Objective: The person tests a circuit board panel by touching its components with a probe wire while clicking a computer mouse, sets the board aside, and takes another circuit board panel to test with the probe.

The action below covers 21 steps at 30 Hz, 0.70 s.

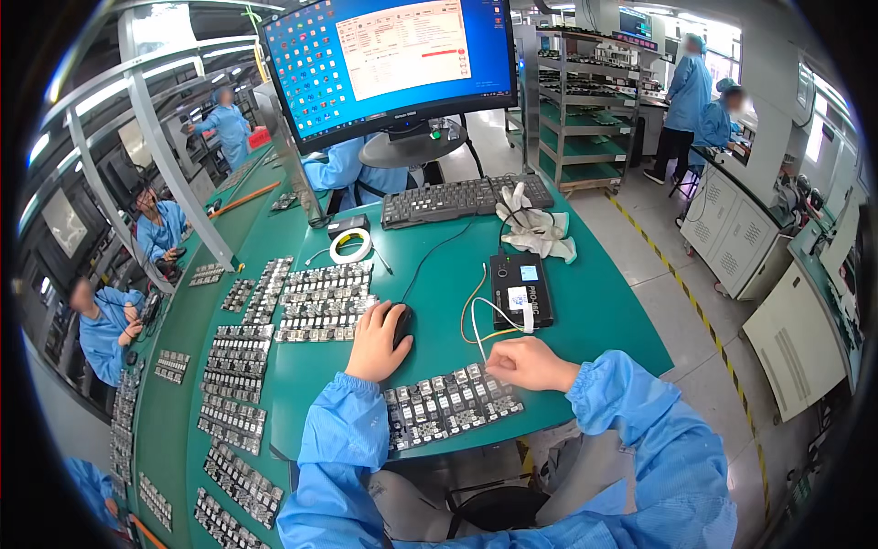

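Note:
My left hand [375, 346] rests over a black computer mouse [404, 324] on the green table, its fingers curved round it. At the table's near edge lies a panel of small circuit boards [444, 408] with rows of silvery parts. My right hand [532, 364] is closed in a pinch at the panel's far right corner, on the end of a thin white cable [475, 322]. The cable tip is hidden by the fingers. That cable loops back to a black box-shaped device [540, 297] with a small lit screen, beyond my right hand.
Several more circuit board panels [236, 361] stand in rows at the left. Beyond the mouse are a white tape roll [351, 245], a black keyboard [439, 203], pale work gloves [540, 233] and a large monitor [393, 64]. Shelving [585, 151] and people in blue stand farther off.

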{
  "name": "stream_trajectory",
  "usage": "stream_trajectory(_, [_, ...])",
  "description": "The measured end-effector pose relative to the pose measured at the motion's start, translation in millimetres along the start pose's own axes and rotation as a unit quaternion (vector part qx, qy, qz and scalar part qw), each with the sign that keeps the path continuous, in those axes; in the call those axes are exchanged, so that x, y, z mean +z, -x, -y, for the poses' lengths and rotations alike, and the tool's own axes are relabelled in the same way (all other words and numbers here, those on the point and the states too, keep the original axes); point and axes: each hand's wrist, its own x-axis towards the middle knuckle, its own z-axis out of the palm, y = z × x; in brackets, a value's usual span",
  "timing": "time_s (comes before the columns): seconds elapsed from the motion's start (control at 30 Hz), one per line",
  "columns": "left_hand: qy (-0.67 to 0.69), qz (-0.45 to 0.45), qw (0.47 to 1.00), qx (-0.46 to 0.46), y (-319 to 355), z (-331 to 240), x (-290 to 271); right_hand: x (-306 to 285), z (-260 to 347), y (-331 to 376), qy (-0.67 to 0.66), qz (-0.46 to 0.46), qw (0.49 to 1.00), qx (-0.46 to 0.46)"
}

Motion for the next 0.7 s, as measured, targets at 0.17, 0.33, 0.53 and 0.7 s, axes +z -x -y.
stream_trajectory(0.17, [0.002, -0.015, 1.0, 0.003, -1.0, -2.2, -6.4, 1.0, -1.1, -3.0, -0.006, 0.003, 1.0, 0.002])
stream_trajectory(0.33, [0.015, -0.021, 1.0, 0.0, -0.1, -4.2, -5.6, 0.5, -1.4, -1.2, -0.007, 0.0, 1.0, -0.001])
stream_trajectory(0.53, [0.011, -0.023, 1.0, 0.005, 1.6, -3.9, -4.2, 3.4, -3.4, 0.2, -0.024, -0.014, 1.0, -0.008])
stream_trajectory(0.7, [0.008, -0.035, 0.999, 0.013, 0.9, -7.4, -5.8, 3.4, -6.5, 0.7, -0.027, -0.017, 0.999, -0.005])
